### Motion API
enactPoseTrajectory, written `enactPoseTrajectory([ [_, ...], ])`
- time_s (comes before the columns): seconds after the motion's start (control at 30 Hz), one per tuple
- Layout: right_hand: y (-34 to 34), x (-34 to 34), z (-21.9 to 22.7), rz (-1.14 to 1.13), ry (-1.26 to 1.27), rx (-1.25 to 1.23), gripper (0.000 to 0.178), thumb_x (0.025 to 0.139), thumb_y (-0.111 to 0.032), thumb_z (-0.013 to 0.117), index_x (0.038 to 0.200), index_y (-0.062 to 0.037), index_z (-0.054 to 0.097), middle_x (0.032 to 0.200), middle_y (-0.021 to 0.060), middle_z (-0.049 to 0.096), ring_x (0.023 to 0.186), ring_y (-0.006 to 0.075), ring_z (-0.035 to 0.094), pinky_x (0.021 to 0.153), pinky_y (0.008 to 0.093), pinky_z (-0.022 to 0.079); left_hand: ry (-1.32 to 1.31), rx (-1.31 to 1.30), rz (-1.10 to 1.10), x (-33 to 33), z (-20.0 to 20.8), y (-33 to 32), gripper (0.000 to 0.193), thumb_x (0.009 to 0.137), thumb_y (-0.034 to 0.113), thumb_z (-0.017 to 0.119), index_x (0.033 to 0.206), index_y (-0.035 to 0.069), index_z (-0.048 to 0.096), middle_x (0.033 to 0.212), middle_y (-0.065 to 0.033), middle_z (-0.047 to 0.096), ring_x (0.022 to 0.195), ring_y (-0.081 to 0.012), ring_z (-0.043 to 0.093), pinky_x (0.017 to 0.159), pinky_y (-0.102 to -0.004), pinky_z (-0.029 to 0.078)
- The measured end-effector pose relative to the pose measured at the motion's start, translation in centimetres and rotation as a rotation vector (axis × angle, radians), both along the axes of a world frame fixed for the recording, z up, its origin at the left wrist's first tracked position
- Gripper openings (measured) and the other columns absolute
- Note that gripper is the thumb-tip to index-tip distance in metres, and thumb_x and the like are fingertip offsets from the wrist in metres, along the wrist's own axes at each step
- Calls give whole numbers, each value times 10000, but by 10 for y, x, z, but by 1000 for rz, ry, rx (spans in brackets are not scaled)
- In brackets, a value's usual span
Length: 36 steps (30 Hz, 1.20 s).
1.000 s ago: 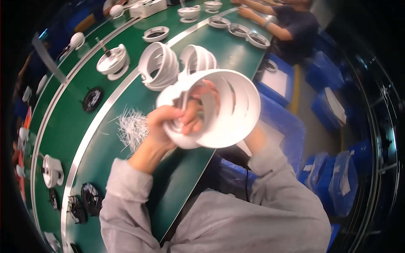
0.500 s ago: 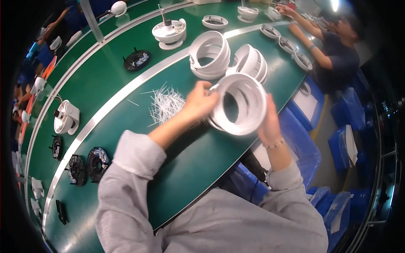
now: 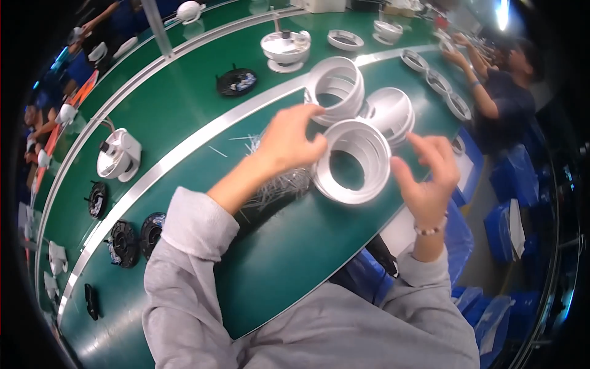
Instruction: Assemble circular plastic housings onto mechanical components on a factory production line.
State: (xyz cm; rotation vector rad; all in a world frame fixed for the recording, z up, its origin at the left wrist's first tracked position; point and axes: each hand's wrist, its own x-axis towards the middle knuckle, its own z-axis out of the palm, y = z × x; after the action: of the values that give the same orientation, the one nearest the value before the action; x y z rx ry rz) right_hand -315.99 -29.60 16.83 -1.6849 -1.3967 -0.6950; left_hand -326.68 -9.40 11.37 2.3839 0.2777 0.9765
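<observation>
A white round plastic housing (image 3: pixel 327 189), ring-shaped with a wide opening, stands on the green table in front of me. My left hand (image 3: pixel 289 138) is at its left rim, thumb and fingers apart; whether the thumb touches the rim I cannot tell. To its right my right hand (image 3: pixel 430 175) hangs apart from it, fingers spread and holding nothing. Just behind stand another white housing (image 3: pixel 335 80) and a tilted one (image 3: pixel 390 114). A pile of thin white strips (image 3: pixel 279 187) lies under and beside my left forearm.
Across a metal rail (image 3: pixel 203 140) lie black round parts (image 3: pixel 236 82) and white units with wires (image 3: pixel 286 49). Several white rings (image 3: pixel 439 82) lie toward a co-worker (image 3: pixel 516 92) at the right. Blue lined bins (image 3: pixel 504 227) stand beyond the table edge.
The white housing has gone from between my hands down onto the table. My right hand has let go and moved right; my left hand's fingers have opened. The view has shifted slightly.
</observation>
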Motion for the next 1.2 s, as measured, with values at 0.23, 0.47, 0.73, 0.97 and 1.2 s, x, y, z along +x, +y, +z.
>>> enactPoseTrajectory([
  [0.23, 37, -17, 1, -55, -179, -299, 104, 626, -83, 669, 668, -20, 598, 605, 79, 482, 483, 218, 475, 460, 296, 376, 4, -10, 743, -32, -10, 185, 379, 647, 183, 537, 979, 2, 562, 980, -177, 581, 928, -297, 551, 827, -349, 433],
  [0.47, 17, -61, 21, -31, 18, -6, 104, 591, 45, 615, 578, -9, 526, 532, 61, 450, 403, 126, 396, 381, 238, 283, 150, -255, 782, -25, -51, 249, 522, 672, 217, 660, 1130, 36, 488, 1031, -173, 565, 995, -297, 527, 855, -360, 421],
  [0.73, 45, -148, -82, 342, 276, -507, 124, 560, -53, 625, 506, -34, 515, 482, 65, 440, 378, 201, 446, 372, 285, 350, 77, -781, 509, -52, -19, 219, 447, 665, 34, 544, 1101, -39, 477, 977, -189, 564, 839, -272, 598, 657, -341, 527],
  [0.97, 58, -169, -98, 285, 0, -694, 296, 578, -271, 708, 578, -38, 524, 577, 88, 510, 494, 243, 511, 456, 326, 420, -383, -865, 283, -220, 22, 101, 478, 696, 12, 520, 1119, -91, 323, 988, -171, 498, 842, -195, 539, 717, -300, 463],
  [1.2, 86, -201, -58, 802, -310, -1075, 1098, 426, -440, 788, 1273, 12, 255, 1312, 251, 214, 1190, 457, 224, 965, 466, 252, -707, -1058, 168, -318, 2, 20, 392, 756, -23, 491, 1130, -32, 375, 1086, -134, 511, 986, -190, 522, 819, -295, 443],
])
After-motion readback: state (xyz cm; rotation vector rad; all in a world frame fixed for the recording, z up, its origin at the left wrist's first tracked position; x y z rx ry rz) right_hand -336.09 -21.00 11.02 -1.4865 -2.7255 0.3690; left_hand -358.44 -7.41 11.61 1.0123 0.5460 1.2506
